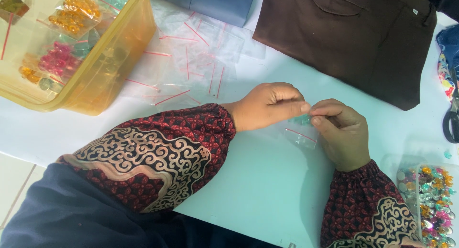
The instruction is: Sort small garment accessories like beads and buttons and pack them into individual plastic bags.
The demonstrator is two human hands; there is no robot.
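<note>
From the head camera, a pale mint worktop (258, 181) fills the view. At its centre the left hand (267, 104) and the right hand (342, 133) meet, fingertips pinched together on a small clear zip bag (302, 133) with a red strip, which hangs just above the surface. At 11 o'clock stands a yellow plastic tub (103, 71) of bagged beads; loose empty bags (191, 61) lie beside it at 12. A brown cloth (349, 37) spreads at 1 o'clock, a clear box of coloured gems (430, 200) at 4. Pale floor tiles (14, 181) show at 8.
</note>
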